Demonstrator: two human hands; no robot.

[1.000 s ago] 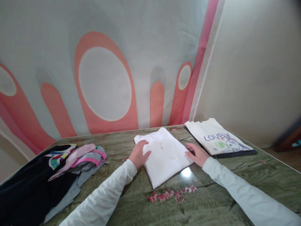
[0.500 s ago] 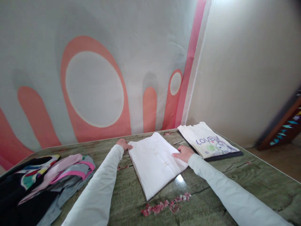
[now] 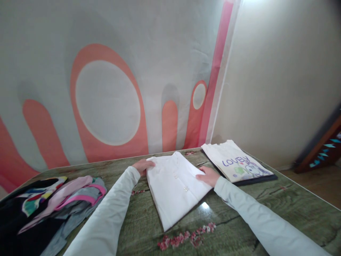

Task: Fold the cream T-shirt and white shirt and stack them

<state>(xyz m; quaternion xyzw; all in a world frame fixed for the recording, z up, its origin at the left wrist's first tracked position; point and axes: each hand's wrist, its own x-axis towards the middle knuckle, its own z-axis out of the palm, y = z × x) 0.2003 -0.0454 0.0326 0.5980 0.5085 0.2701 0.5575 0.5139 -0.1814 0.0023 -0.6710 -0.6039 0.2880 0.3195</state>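
Observation:
A white shirt (image 3: 177, 192), folded into a neat panel with two small shiny ornaments down its front, lies at the middle of the table. My left hand (image 3: 144, 165) pinches its far left corner, thumb on top and the other fingers beneath or hidden. At the shirt's right edge, my right hand (image 3: 208, 176) grips the fabric with the thumb above; its remaining fingers are partly out of sight. Whether the shirt rests fully on the table or is slightly raised, I cannot tell.
To the right lies a folded cream shirt (image 3: 229, 160) printed "LOVELY", on top of a dark folded cloth (image 3: 258, 180). A heap of loose clothes (image 3: 66, 199) in black, pink and grey covers the left side. The wood-patterned table (image 3: 239, 220) meets a wall behind.
The view has shifted slightly. Both hands keep hold of the shirt's edges, and my left hand's grip on the corner has moved a little inward.

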